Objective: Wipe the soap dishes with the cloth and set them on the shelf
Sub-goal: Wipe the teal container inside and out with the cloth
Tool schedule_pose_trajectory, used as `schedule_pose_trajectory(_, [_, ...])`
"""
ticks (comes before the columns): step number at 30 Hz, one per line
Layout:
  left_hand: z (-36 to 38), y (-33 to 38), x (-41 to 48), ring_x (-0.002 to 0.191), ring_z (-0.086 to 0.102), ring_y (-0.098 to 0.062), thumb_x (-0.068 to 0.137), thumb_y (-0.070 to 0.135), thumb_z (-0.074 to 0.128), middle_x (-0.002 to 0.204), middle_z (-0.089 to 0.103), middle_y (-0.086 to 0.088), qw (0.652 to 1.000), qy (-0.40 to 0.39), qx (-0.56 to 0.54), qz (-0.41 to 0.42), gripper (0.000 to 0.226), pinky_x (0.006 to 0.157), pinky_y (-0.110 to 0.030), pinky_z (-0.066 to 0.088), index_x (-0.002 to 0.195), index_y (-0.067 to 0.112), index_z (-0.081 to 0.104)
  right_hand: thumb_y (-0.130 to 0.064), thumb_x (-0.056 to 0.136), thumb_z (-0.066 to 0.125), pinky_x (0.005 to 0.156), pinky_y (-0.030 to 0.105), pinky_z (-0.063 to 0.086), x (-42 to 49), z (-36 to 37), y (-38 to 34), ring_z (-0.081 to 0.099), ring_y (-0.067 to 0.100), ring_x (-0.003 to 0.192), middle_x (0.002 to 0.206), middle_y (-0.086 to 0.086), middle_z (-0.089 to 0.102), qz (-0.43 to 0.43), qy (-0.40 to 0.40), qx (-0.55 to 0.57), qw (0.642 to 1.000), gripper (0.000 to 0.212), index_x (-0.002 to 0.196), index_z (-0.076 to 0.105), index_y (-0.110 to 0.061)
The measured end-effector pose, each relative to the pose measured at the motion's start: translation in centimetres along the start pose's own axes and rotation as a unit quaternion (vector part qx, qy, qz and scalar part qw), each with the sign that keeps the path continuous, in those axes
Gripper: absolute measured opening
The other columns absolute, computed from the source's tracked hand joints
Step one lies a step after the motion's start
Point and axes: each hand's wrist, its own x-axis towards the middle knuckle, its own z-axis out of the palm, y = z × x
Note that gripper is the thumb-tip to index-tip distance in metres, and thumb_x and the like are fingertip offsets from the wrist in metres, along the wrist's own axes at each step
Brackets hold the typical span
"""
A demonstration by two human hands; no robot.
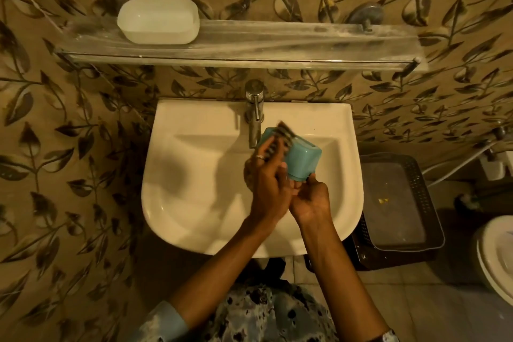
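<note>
Right hand (311,197) grip clasping the teal soap dish (301,159) from below over the sink (194,203), left hand (268,186) grip pressing the striped cloth (280,140) against it, white soap dish (158,21) on the shelf (277,41)

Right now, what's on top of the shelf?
One white soap dish sits at the glass shelf's left end; nothing else rests on it. The dish's inside isn't visible from here.

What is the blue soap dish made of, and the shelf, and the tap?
The blue soap dish looks like smooth moulded plastic, evenly coloured with rounded corners. The shelf seems to be glass: the wall pattern shows faintly through its cloudy, streaked surface, and a shiny metal rail runs along the front. The tap looks like polished, mirror-bright chromed metal.
</note>
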Motion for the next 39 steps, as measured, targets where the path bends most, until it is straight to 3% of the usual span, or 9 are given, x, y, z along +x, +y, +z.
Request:
schedule_pose_trajectory(3, [0.2, 0.0, -1.6, 0.131, 0.03, -0.002, 0.091, 0.004, 0.043, 0.139, 0.039, -0.007, 0.99, -0.08, -0.041, 0.106, 0.044, 0.11, -0.017, 0.032, 0.133, 0.012, 0.052, -0.027, 0.104, 0.029, 0.107, 0.031, 0.042, 0.1, -0.2, -0.1, 0.057, 0.024, 0.118, 0.126, 0.016, 0.06, 0.044, -0.013, -0.031, 0.998, 0.044, 0.135, 0.048, -0.003])
schedule_pose_trajectory(6, [-0.9, -1.7, -0.7, 0.133, 0.036, -0.02, 0.091, -0.001, 0.041, 0.141, 0.038, -0.015, 0.994, -0.067, -0.043, 0.072, 0.045, 0.11, -0.038, 0.037, 0.134, 0.012, 0.049, -0.019, 0.104, 0.031, 0.073, 0.026, 0.059, 0.5, -0.7, 0.0, 0.073, 0.019, 0.077, 0.093, 0.013, 0.072, 0.019, 0.005, -0.015, 1.0, 0.035, 0.124, 0.056, -0.007])
schedule_pose_trajectory(9, [-1.6, -2.6, 1.1, 0.13, 0.039, -0.017, 0.094, 0.003, 0.04, 0.141, 0.041, -0.015, 0.998, -0.004, -0.05, -0.032, 0.041, 0.109, -0.037, 0.038, 0.135, 0.007, 0.049, -0.01, 0.103, 0.03, 0.05, 0.025, 0.058, 1.0, -1.5, 0.2, 0.072, 0.018, 0.057, 0.071, 0.009, 0.074, -0.014, 0.044, -0.03, 0.999, 0.032, 0.105, 0.062, -0.008])
schedule_pose_trajectory(12, [-1.9, -2.8, 3.0, 0.127, 0.046, -0.021, 0.097, 0.009, 0.041, 0.137, 0.048, -0.014, 0.995, 0.005, -0.05, -0.081, 0.037, 0.108, -0.031, 0.038, 0.132, 0.004, 0.051, -0.006, 0.101, 0.027, 0.046, 0.024, 0.056, 1.4, -2.6, 0.0, 0.072, 0.019, 0.055, 0.069, 0.009, 0.074, 0.001, 0.048, -0.049, 0.998, 0.035, 0.101, 0.062, -0.009])
schedule_pose_trajectory(23, [-0.6, -4.3, 4.6, 0.112, 0.057, -0.018, 0.095, 0.003, 0.038, 0.124, 0.063, -0.008, 0.974, -0.153, -0.032, -0.164, 0.037, 0.095, -0.025, 0.044, 0.121, 0.013, 0.063, -0.022, 0.098, 0.026, 0.043, 0.027, 0.054, 5.4, -4.9, -0.5, 0.065, 0.03, 0.074, 0.069, 0.012, 0.073, -0.012, 0.122, -0.127, 0.984, 0.043, 0.098, 0.069, -0.017])
schedule_pose_trajectory(30, [-0.8, -5.3, 5.0, 0.118, 0.056, -0.018, 0.095, 0.009, 0.038, 0.127, 0.063, -0.002, 0.947, -0.241, -0.018, -0.213, 0.038, 0.103, -0.031, 0.043, 0.12, 0.018, 0.065, -0.025, 0.096, 0.03, 0.045, 0.031, 0.056, 6.3, -8.0, -1.5, 0.07, 0.028, 0.056, 0.068, 0.011, 0.073, -0.005, 0.119, -0.196, 0.973, 0.039, 0.092, 0.068, -0.016])
schedule_pose_trajectory(32, [-0.8, -5.7, 4.8, 0.111, 0.059, -0.018, 0.094, 0.01, 0.04, 0.121, 0.066, -0.001, 0.937, -0.259, -0.019, -0.235, 0.036, 0.098, -0.033, 0.047, 0.114, 0.021, 0.068, -0.025, 0.095, 0.031, 0.044, 0.033, 0.056, 6.3, -8.7, -1.5, 0.07, 0.028, 0.054, 0.067, 0.011, 0.073, 0.004, 0.119, -0.207, 0.971, 0.039, 0.091, 0.068, -0.015])
schedule_pose_trajectory(36, [-1.6, -6.5, 4.2, 0.095, 0.065, -0.012, 0.09, 0.007, 0.041, 0.099, 0.07, 0.008, 0.919, -0.282, -0.036, -0.272, 0.04, 0.069, -0.015, 0.043, 0.096, 0.03, 0.073, -0.023, 0.096, 0.025, 0.047, 0.038, 0.058, 6.4, -9.5, -1.6, 0.071, 0.028, 0.06, 0.068, 0.01, 0.074, 0.003, 0.119, -0.218, 0.969, 0.044, 0.089, 0.068, -0.015])
schedule_pose_trajectory(39, [-1.5, -6.6, 2.8, 0.106, 0.061, -0.015, 0.093, 0.006, 0.038, 0.107, 0.066, 0.009, 0.933, -0.248, -0.04, -0.259, 0.041, 0.072, -0.011, 0.042, 0.111, 0.026, 0.069, -0.021, 0.097, 0.02, 0.048, 0.038, 0.059, 6.6, -9.1, -1.5, 0.065, 0.029, 0.075, 0.067, 0.01, 0.074, -0.029, 0.121, -0.192, 0.974, 0.047, 0.092, 0.067, -0.014])
